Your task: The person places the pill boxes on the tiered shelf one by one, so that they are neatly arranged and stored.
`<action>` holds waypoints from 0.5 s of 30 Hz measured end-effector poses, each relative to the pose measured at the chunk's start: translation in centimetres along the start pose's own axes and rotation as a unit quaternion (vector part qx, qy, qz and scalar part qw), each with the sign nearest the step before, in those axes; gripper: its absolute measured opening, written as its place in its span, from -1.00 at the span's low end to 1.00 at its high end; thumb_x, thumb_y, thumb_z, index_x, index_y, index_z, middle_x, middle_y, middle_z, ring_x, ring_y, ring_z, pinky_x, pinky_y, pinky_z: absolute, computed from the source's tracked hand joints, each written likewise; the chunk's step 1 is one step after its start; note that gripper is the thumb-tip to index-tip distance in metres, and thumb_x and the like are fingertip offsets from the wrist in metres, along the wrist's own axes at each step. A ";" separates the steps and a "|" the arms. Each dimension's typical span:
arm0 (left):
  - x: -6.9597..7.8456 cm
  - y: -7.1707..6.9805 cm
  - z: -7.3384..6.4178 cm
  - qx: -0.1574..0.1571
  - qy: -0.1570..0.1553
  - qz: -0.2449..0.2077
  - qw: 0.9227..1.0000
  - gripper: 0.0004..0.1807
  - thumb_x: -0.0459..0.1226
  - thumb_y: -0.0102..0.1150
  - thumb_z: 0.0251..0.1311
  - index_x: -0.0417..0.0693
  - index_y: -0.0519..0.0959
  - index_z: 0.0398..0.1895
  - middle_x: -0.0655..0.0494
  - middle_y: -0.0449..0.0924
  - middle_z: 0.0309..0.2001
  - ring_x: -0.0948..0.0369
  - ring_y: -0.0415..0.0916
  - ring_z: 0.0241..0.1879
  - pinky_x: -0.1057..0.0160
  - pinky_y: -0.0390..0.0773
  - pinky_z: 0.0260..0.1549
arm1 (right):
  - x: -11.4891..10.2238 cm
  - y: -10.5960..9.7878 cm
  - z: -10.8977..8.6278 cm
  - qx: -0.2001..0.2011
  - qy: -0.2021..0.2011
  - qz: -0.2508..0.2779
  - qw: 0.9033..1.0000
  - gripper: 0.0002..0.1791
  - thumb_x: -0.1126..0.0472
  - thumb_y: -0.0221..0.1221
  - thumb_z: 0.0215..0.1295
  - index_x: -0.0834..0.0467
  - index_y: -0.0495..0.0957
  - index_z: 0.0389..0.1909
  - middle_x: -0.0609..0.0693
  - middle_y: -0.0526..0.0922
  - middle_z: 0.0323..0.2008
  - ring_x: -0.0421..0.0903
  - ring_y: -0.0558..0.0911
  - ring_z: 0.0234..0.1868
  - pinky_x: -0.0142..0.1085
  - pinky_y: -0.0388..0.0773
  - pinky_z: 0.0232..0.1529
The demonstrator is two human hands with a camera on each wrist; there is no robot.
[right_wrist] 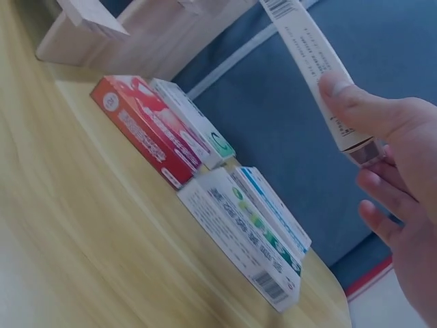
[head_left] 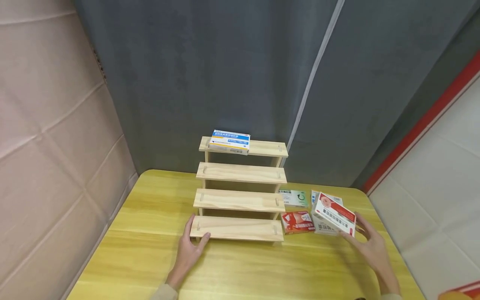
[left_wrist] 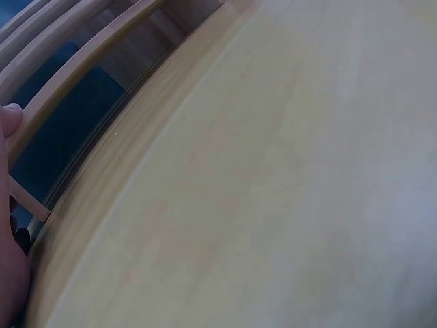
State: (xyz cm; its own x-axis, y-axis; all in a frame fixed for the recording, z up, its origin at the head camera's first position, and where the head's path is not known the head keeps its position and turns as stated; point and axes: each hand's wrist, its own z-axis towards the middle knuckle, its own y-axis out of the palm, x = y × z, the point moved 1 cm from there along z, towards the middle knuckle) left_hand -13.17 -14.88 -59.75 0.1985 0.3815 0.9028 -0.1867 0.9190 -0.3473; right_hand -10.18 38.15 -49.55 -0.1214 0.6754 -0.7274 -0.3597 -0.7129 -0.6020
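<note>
A stepped wooden display rack [head_left: 240, 200] with four tiers stands in the middle of the table. My left hand [head_left: 187, 250] grips the left end of its lowest tier, thumb at the front edge; the left wrist view catches only part of that hand at its left border. On the right, my right hand [head_left: 372, 246] holds a red-and-white medicine box [head_left: 335, 213] between thumb and fingers, tilted and raised above other boxes. The right wrist view shows the thumb on the narrow printed side of this box [right_wrist: 311, 65]. A blue-and-white medicine box [head_left: 229, 142] rests on the top tier.
Right of the rack lie a red box [head_left: 298, 222], a green-and-white box [head_left: 294, 198], a white box with green print [right_wrist: 239, 236] and a blue-and-white box [right_wrist: 272, 205]. A grey curtain [head_left: 210, 75] hangs behind the table [head_left: 127, 250]; pale walls flank both sides.
</note>
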 end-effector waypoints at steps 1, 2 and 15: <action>0.0 0.0 0.0 0.000 -0.001 -0.002 1.000 -0.07 -0.13 0.35 0.27 -0.14 0.07 0.59 -0.36 0.18 0.51 -0.37 0.11 0.48 -0.55 0.07 0.36 | -0.2 0.1 0.1 0.001 0.008 0.003 1.000 -0.06 0.28 0.49 0.11 0.23 0.27 0.50 0.05 0.46 0.39 -0.72 0.38 0.03 -0.82 0.37 -0.01; 0.0 0.0 0.0 0.000 -0.001 -0.003 1.000 -0.07 -0.13 0.36 0.27 -0.13 0.07 0.59 -0.35 0.18 0.51 -0.36 0.10 0.48 -0.55 0.07 0.37 | -0.4 0.2 0.1 0.002 0.016 0.008 1.000 -0.06 0.28 0.49 0.11 0.23 0.26 0.51 0.14 0.45 0.39 -0.72 0.38 0.02 -0.82 0.38 -0.01; 0.1 0.0 0.1 -0.002 0.005 -0.003 1.000 -0.07 -0.14 0.35 0.28 -0.12 0.06 0.59 -0.33 0.17 0.52 -0.35 0.11 0.49 -0.53 0.07 0.38 | -2.1 1.4 0.5 0.092 0.075 0.074 0.990 -0.04 0.42 0.47 0.08 0.11 0.28 0.52 0.21 0.46 0.38 -0.55 0.45 0.08 -0.76 0.42 0.05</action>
State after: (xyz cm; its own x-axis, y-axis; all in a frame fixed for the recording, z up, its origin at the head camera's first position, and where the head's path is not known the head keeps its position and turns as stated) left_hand -13.23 -14.87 -59.63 0.2084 0.3762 0.9028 -0.1812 0.9219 -0.3423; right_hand -10.91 35.82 -48.66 -0.0522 0.5206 -0.8522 -0.5118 -0.7467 -0.4248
